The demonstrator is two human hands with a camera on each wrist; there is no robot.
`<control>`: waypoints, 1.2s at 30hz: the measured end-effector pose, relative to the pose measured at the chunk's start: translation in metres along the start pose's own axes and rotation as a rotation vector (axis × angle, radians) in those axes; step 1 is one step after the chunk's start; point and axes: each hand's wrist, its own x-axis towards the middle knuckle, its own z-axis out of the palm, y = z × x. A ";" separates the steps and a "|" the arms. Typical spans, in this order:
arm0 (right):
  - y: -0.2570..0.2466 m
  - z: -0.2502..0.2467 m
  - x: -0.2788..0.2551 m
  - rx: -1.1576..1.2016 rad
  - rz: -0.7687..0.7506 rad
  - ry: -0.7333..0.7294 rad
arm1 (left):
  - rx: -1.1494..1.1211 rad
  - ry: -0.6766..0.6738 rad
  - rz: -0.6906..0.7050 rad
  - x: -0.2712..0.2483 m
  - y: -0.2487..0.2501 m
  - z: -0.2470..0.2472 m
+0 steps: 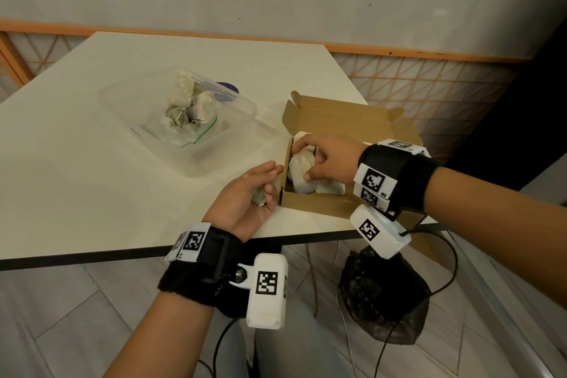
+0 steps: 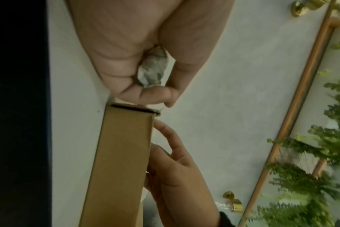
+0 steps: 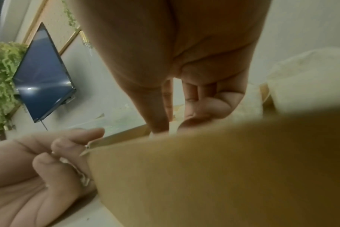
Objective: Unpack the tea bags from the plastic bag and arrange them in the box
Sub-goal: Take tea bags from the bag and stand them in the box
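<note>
An open brown cardboard box stands near the table's front right edge, with several white tea bags lying in it. My right hand reaches down into the box, its thumb and fingers curled round one of these tea bags; in the right wrist view my right hand is partly hidden behind the box wall. My left hand rests palm up against the box's left side and holds a crumpled tea bag, which the left wrist view shows as the tea bag between thumb and fingers. The plastic bag holds more tea bags.
The plastic bag lies in a clear plastic container in the middle of the white table. The box's lid flap stands open toward the back. A black bag and cables lie on the floor below the table's front edge.
</note>
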 end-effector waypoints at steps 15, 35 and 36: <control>0.001 -0.009 0.009 0.395 0.209 -0.019 | -0.074 -0.120 -0.036 -0.003 0.001 -0.011; 0.006 0.001 -0.026 0.660 0.501 -0.189 | -0.071 -0.118 -0.032 -0.004 0.002 -0.011; 0.006 0.003 -0.026 0.623 0.500 -0.180 | -0.063 -0.119 -0.033 -0.004 0.002 -0.011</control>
